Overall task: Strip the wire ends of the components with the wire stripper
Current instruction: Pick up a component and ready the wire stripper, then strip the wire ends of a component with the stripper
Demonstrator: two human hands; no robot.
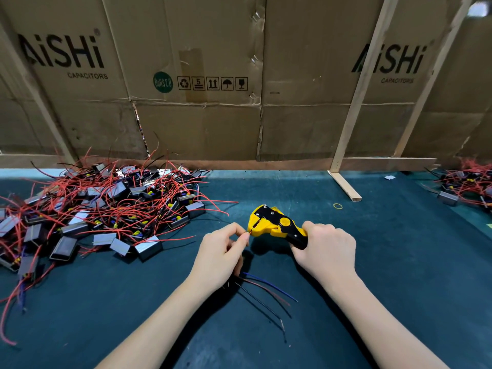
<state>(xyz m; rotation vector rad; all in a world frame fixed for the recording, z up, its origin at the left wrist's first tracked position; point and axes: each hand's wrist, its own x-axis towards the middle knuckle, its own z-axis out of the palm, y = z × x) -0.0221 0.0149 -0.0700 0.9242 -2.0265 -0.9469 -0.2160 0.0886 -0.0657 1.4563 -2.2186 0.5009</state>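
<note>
My bench top has a dark teal mat. A big heap of components with red wires sits at its far-left. A smaller heap sits at the far-right edge. A yellow rubber band and a wooden foot lie right of centre. Loose wire ends trail mid-bench.

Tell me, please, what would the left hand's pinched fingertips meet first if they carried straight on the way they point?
Almost certainly the wire stripper. The left hand pinches a red wire end pointing right and slightly up, right at the tool's yellow mouth, held by the right hand. Nothing else lies between.
</note>
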